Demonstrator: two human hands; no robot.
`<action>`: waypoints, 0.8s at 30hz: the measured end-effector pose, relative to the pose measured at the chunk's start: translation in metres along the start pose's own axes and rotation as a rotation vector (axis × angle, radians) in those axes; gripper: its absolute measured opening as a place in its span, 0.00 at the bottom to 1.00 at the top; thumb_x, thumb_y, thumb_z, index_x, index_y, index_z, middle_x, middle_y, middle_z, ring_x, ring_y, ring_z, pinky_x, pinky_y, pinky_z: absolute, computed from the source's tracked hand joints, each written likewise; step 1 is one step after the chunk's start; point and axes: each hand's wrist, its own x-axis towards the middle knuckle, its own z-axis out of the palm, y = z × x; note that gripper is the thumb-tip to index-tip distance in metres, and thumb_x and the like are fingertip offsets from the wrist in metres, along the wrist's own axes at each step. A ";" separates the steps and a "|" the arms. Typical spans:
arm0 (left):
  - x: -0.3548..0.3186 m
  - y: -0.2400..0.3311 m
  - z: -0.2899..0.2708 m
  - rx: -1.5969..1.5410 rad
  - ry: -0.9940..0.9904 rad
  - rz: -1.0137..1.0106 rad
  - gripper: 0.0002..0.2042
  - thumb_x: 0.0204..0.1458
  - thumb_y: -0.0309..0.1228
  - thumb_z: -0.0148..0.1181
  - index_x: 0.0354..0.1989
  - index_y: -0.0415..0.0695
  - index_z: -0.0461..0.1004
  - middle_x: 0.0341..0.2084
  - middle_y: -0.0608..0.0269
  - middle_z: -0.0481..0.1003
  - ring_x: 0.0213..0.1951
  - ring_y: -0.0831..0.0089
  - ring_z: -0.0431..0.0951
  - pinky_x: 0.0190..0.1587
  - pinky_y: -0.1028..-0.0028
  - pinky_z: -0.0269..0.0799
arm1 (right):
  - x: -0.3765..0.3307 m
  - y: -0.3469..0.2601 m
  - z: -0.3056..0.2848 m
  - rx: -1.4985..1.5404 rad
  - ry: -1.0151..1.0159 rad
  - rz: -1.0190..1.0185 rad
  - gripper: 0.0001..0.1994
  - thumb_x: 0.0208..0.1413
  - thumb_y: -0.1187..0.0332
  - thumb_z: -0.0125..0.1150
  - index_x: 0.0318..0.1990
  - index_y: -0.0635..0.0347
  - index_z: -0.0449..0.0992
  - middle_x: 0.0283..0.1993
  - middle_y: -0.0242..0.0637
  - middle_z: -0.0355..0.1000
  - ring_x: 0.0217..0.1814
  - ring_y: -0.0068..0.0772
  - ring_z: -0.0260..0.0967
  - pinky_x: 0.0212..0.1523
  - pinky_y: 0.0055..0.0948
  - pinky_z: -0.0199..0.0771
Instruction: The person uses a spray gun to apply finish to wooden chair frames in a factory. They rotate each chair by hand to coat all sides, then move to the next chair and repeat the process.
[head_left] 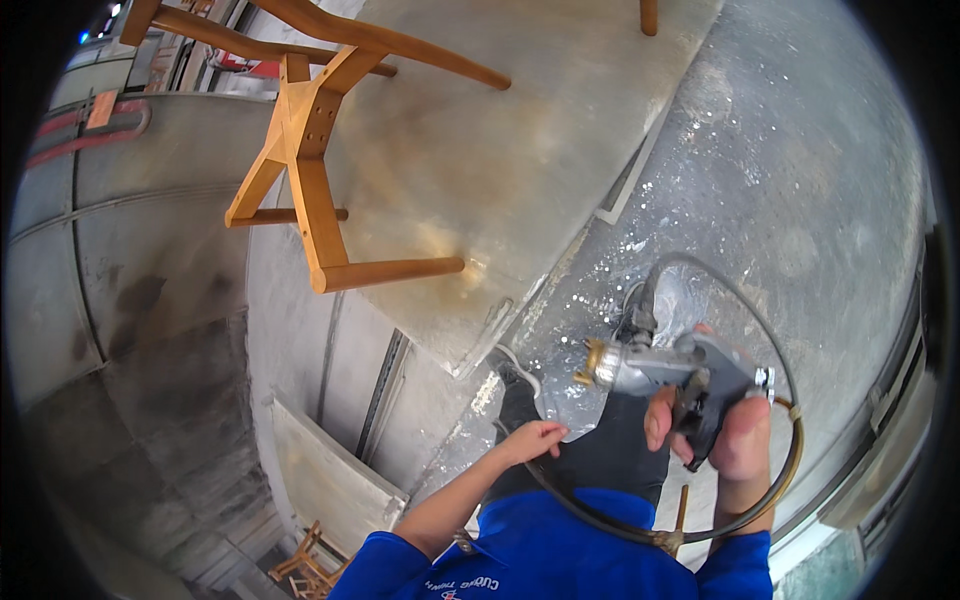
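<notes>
My right hand is wrapped round the grip of a spray gun, a grey and black body with a brass-coloured nozzle pointing left. A dark hose loops round the right side of the gun and on across my front. My left hand is lower left of the nozzle, its fingers curled together beside a shiny, crumpled clear film. Whether it pinches the film or something else I cannot make out. A pale curved hook-like piece is just above that hand.
An orange-brown wooden frame with legs rests on a large stained grey board at upper left. The grey floor on the right has white specks. Grey panels stand at far left, and another wooden frame is at lower left.
</notes>
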 end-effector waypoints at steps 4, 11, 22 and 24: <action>-0.020 0.026 0.018 0.084 -0.038 -0.185 0.21 0.67 0.49 0.50 0.51 0.45 0.80 0.20 0.69 0.74 0.26 0.81 0.74 0.31 0.75 0.70 | 0.051 -0.037 -0.030 -0.172 -0.008 0.090 0.44 0.61 0.35 0.53 0.73 0.61 0.56 0.35 0.43 0.75 0.34 0.28 0.74 0.22 0.20 0.68; -0.042 0.025 0.039 -0.156 0.112 -0.210 0.18 0.68 0.44 0.51 0.45 0.44 0.82 0.14 0.73 0.66 0.20 0.82 0.66 0.25 0.77 0.62 | 0.109 -0.025 -0.072 -0.330 0.095 0.159 0.29 0.70 0.41 0.42 0.52 0.62 0.69 0.34 0.39 0.75 0.31 0.25 0.75 0.17 0.18 0.65; -0.059 0.012 0.066 -0.274 0.226 -0.237 0.19 0.66 0.47 0.52 0.42 0.44 0.82 0.14 0.71 0.67 0.15 0.80 0.66 0.19 0.76 0.61 | 0.129 -0.006 -0.104 -0.464 0.189 0.254 0.28 0.69 0.41 0.44 0.47 0.61 0.69 0.32 0.38 0.75 0.30 0.26 0.75 0.18 0.20 0.67; -0.073 0.017 0.073 -0.312 0.242 -0.245 0.19 0.66 0.47 0.53 0.42 0.44 0.81 0.14 0.70 0.69 0.16 0.80 0.68 0.20 0.75 0.64 | 0.108 -0.026 -0.090 -0.351 0.134 0.187 0.33 0.65 0.35 0.46 0.53 0.61 0.69 0.30 0.41 0.75 0.29 0.29 0.76 0.17 0.21 0.68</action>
